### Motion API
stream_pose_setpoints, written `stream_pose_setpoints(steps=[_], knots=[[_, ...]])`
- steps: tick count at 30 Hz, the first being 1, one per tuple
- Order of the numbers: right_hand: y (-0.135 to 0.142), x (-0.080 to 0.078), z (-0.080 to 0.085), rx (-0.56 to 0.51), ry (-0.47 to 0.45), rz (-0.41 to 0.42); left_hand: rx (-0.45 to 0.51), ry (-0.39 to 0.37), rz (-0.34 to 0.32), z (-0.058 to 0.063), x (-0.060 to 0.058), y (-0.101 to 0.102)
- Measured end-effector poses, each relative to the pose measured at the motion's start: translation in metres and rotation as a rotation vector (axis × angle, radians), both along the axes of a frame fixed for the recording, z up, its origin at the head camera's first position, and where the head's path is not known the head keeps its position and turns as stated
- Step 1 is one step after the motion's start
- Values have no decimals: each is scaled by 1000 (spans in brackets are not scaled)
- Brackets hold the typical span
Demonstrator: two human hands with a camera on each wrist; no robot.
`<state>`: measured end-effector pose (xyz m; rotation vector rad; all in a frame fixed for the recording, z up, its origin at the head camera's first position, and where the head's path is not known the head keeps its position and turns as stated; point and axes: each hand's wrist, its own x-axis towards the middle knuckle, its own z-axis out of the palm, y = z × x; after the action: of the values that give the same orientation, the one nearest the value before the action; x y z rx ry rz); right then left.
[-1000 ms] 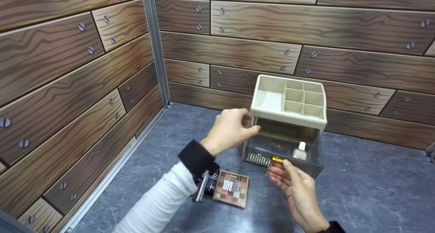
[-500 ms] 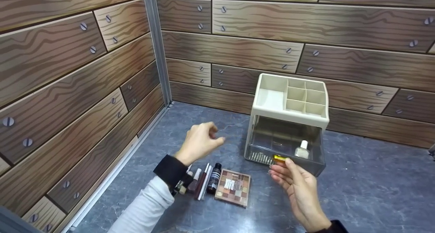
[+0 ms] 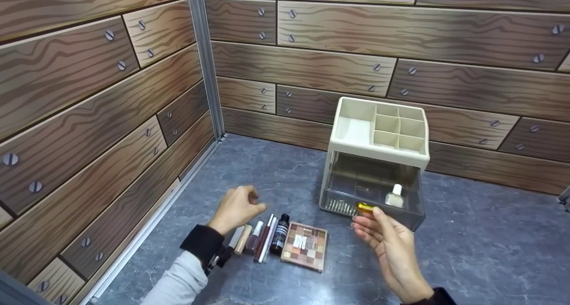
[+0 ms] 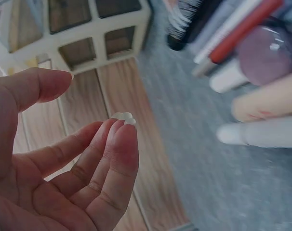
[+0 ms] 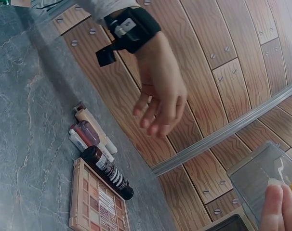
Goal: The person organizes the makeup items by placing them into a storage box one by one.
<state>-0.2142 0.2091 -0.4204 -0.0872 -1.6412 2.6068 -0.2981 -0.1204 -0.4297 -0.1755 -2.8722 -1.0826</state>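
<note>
My right hand (image 3: 389,249) pinches a small shiny yellow-gold tube (image 3: 366,207) between thumb and fingers, just in front of the grey see-through drawer (image 3: 412,217). That drawer stands pulled out of a cream organizer (image 3: 354,147). Inside it are a white-capped bottle of pale nail polish (image 3: 394,198) and a row of small silvery pieces (image 3: 340,206). My left hand (image 3: 236,209) hovers just above a row of cosmetics, loosely curled; the left wrist view shows nothing between its thumb and fingers. Under it lie a beige tube (image 3: 242,239) and a purplish bottle with white cap (image 3: 254,238).
Right of these lie a dark red pencil-like stick (image 3: 263,239), a slim pale tube (image 3: 270,240), a black bottle (image 3: 280,234) and an eyeshadow palette (image 3: 305,247). Wood-patterned walls (image 3: 311,64) close off the back and left of the grey marbled tabletop (image 3: 485,242).
My left hand has moved from beside the organizer down and left to above the cosmetics row, uncovering several of them. My right hand stays nearly still with the yellow-gold tube.
</note>
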Motion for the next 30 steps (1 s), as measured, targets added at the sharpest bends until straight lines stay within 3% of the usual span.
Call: stream_pose_setpoints(steps=[10,17,26,30], knots=[[-1,0,1,30,-5,-27,-82,30,34,-27,6,-22],[-4,1,2,29,-16,-43,-122,-9,53,-41,16,-36],[-4,2,4,-21,-41,-48,-127,-66,61,-56,23,-44],[-5,1,6,-68,-52,-52,-135,-48,70,-62,23,-46]])
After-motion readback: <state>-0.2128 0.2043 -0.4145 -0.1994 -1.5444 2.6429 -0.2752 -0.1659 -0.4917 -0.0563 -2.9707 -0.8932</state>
